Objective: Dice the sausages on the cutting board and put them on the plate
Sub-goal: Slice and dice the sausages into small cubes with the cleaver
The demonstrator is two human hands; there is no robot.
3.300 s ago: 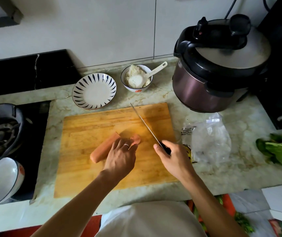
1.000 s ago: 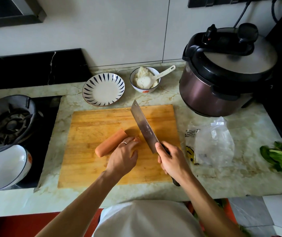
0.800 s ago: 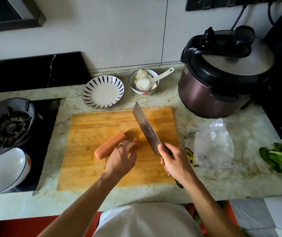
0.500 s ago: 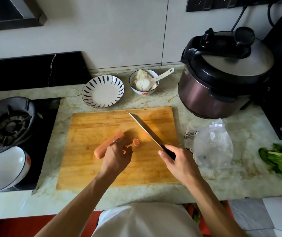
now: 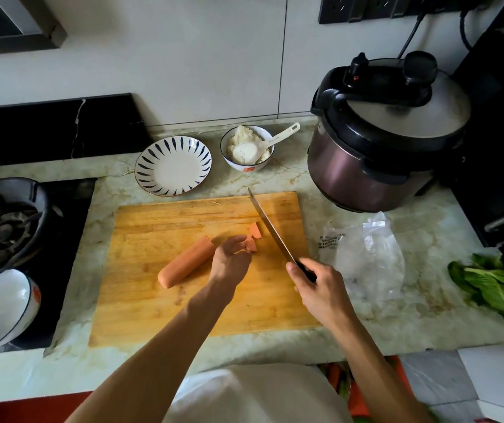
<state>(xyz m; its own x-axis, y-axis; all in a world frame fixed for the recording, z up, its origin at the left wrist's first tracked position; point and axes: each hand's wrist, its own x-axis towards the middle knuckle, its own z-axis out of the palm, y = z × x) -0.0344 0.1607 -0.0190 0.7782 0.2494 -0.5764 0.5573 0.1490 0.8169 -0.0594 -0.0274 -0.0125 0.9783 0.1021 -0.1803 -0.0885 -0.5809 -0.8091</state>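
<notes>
The left hand (image 5: 229, 264) pinches cut pink sausage pieces (image 5: 252, 244) on the wooden cutting board (image 5: 153, 300), steadying them; the right hand (image 5: 318, 288) grips the steel cleaver (image 5: 270, 230) just right, ready to chop.

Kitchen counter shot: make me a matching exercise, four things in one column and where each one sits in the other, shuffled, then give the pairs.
Things
1. whole sausage
2. striped plate
3. knife
4. leafy greens

Places
A. far right of the counter
B. gripped in the right hand
C. lying on the cutting board
D. beyond the board, beside the rice bowl

Pairs: 1-C, 2-D, 3-B, 4-A
</notes>
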